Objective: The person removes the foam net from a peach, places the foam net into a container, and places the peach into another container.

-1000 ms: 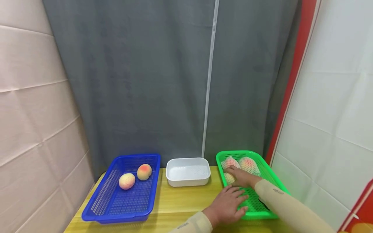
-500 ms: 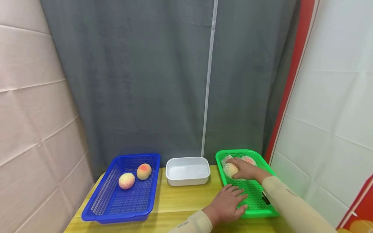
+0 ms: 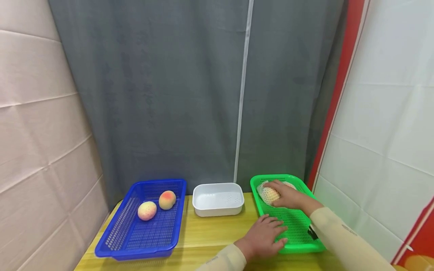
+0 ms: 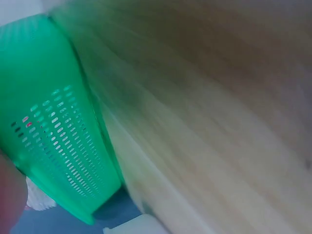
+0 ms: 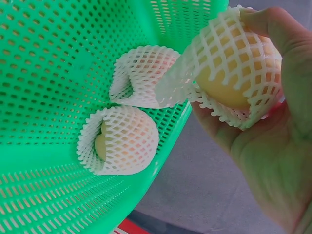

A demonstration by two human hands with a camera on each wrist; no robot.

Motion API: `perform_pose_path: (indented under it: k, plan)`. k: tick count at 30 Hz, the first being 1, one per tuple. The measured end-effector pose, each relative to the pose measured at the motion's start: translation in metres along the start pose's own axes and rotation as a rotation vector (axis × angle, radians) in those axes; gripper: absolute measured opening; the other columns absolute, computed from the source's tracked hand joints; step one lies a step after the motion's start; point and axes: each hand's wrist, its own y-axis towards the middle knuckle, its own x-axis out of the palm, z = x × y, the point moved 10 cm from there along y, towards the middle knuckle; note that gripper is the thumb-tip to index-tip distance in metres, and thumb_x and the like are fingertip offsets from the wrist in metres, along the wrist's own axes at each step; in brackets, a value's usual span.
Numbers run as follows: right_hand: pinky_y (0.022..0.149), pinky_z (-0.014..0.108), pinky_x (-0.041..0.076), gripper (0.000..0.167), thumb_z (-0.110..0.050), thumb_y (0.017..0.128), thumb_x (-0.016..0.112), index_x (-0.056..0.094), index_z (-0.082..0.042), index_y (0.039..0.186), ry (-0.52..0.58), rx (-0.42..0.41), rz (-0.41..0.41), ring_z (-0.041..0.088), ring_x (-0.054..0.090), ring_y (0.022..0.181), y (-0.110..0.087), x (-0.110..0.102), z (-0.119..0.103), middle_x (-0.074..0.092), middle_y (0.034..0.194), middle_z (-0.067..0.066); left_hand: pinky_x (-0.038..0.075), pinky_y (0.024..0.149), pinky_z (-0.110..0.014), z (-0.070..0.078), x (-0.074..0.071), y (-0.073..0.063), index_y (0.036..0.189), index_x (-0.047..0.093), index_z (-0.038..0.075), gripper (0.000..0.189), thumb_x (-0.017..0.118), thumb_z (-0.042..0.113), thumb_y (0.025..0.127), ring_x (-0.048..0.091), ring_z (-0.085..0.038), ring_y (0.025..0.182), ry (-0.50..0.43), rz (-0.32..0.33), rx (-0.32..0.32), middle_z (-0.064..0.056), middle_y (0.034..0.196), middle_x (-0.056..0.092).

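My right hand (image 3: 288, 195) is over the far left part of the green basket (image 3: 296, 246) and grips a peach (image 5: 234, 73) in a white foam net. Thumb and fingers curl round its sides in the right wrist view. Two more netted peaches lie in that basket: a nearer one (image 5: 129, 139) and one behind it (image 5: 148, 68). My left hand (image 3: 262, 237) rests by the basket's near left rim, fingers straight and spread, holding nothing. The left wrist view is blurred and shows only a bit of the left hand (image 4: 9, 195) beside the green wall.
On the wooden table (image 3: 203, 241), a white plastic tub (image 3: 218, 212) stands between the two baskets. The blue basket (image 3: 142, 252) on the left bears two bare peaches, one paler (image 3: 147, 210) and one redder (image 3: 167, 200). A grey curtain (image 3: 169, 94) hangs behind.
My right hand has taken hold of the netted peach and lifted it slightly, shifting a little to the right. My left hand has hardly moved.
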Motion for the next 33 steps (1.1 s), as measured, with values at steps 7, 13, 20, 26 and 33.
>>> perform_pose_path:
  k: [7, 13, 20, 26, 33]
  plan:
    - [0.077, 0.036, 0.057, 0.071, -0.026, 0.096, 0.086, 0.056, -0.013, 0.159, -0.013, -0.02, 0.048, 0.021, 0.062, 0.106, -0.004, -0.006, -0.014, 0.059, 0.145, 0.014, 0.049, 0.11, -0.025, -0.021, -0.048, -0.014, 0.125, 0.074, 0.021, 0.021, 0.065, 0.03, 0.109, 0.063, -0.006, 0.124, -0.232, 0.205, -0.034, 0.011, 0.127, 0.071]
    - [0.078, 0.034, 0.058, 0.075, -0.028, 0.094, 0.089, 0.056, -0.021, 0.161, 0.001, -0.047, 0.083, 0.024, 0.063, 0.111, -0.008, -0.009, -0.031, 0.059, 0.147, 0.011, 0.054, 0.1, -0.026, -0.057, -0.085, -0.05, 0.111, 0.074, 0.018, 0.01, 0.072, 0.021, 0.102, 0.067, -0.009, 0.11, -0.319, 0.289, -0.137, 0.006, 0.114, 0.073]
    - [0.082, 0.035, 0.059, 0.073, -0.021, 0.094, 0.089, 0.056, -0.013, 0.159, 0.055, -0.107, 0.08, 0.023, 0.065, 0.11, -0.012, -0.006, -0.055, 0.056, 0.15, 0.014, 0.057, 0.097, -0.028, -0.091, -0.112, -0.087, 0.107, 0.075, 0.017, 0.006, 0.073, 0.017, 0.101, 0.069, -0.011, 0.105, -0.399, 0.294, -0.236, 0.002, 0.107, 0.073]
    - [0.086, 0.037, 0.06, 0.072, -0.018, 0.092, 0.089, 0.059, -0.013, 0.156, 0.073, -0.164, 0.071, 0.022, 0.064, 0.112, -0.008, 0.003, -0.086, 0.059, 0.144, 0.008, 0.06, 0.098, -0.035, -0.112, -0.124, -0.121, 0.104, 0.076, 0.018, 0.004, 0.073, 0.017, 0.102, 0.07, -0.012, 0.105, -0.48, 0.315, -0.332, 0.008, 0.105, 0.071]
    - [0.093, 0.036, 0.06, 0.072, -0.017, 0.09, 0.089, 0.059, -0.018, 0.156, 0.057, -0.184, 0.027, 0.018, 0.062, 0.117, -0.004, 0.022, -0.117, 0.06, 0.143, -0.002, 0.061, 0.096, -0.046, -0.134, -0.132, -0.16, 0.105, 0.075, 0.019, 0.005, 0.074, 0.015, 0.103, 0.072, -0.017, 0.104, -0.537, 0.354, -0.416, 0.01, 0.105, 0.071]
